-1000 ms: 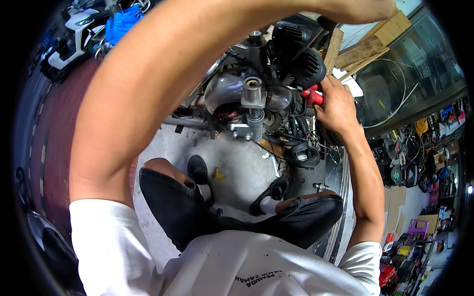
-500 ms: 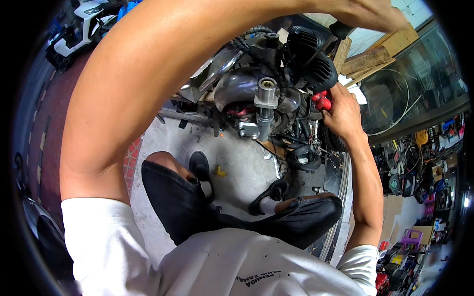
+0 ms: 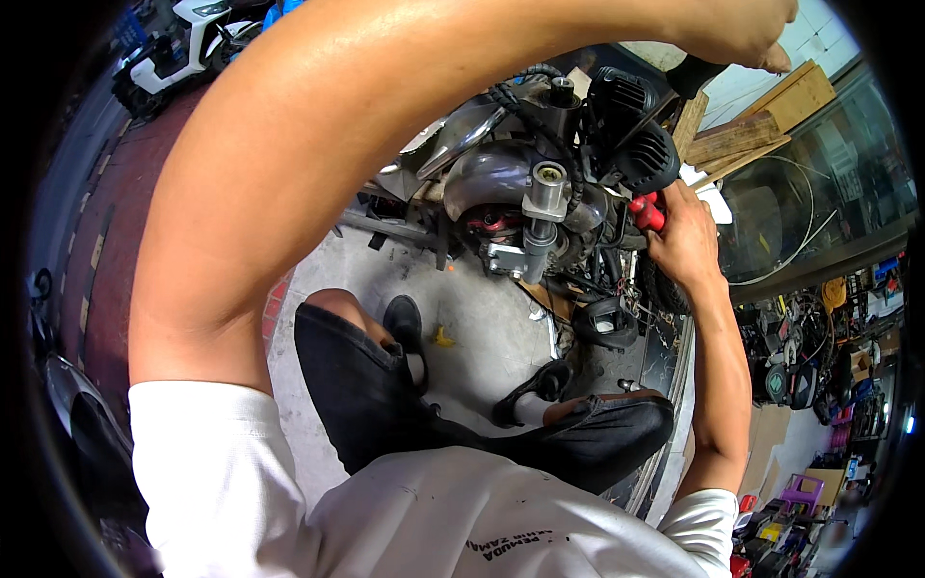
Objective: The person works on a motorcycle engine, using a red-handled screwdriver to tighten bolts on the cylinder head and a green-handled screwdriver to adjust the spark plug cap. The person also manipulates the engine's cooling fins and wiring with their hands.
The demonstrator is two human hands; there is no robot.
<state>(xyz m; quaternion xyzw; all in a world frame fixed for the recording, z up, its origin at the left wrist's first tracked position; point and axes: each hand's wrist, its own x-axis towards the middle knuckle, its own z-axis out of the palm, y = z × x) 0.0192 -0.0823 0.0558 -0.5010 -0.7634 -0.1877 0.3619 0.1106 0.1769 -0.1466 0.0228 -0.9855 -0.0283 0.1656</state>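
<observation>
My left arm reaches across the top of the view, and my left hand (image 3: 747, 34) is curled over the end of a screwdriver with a black handle (image 3: 694, 75). Its thin shaft slants down toward a black ribbed housing (image 3: 646, 159) on a partly dismantled motorcycle. Below that housing, my right hand (image 3: 686, 236) is closed around a tool with red grips (image 3: 647, 212), which looks like pliers; its jaws are hidden. Left of it stand a bare silver fork tube (image 3: 547, 193) and a shiny curved fender (image 3: 482, 180).
Wooden boards (image 3: 737, 140) lean behind the motorcycle, beside a glass pane (image 3: 819, 193). A black plastic part (image 3: 607, 323) and a small yellow piece (image 3: 443, 335) lie on the concrete floor near my feet. Cluttered parts and a purple stool (image 3: 802, 493) are at right; a white scooter (image 3: 183, 48) stands at far left.
The whole scene has shifted slightly right and down in the view. Both hands keep their holds, the left on the screwdriver and the right on the red-gripped tool.
</observation>
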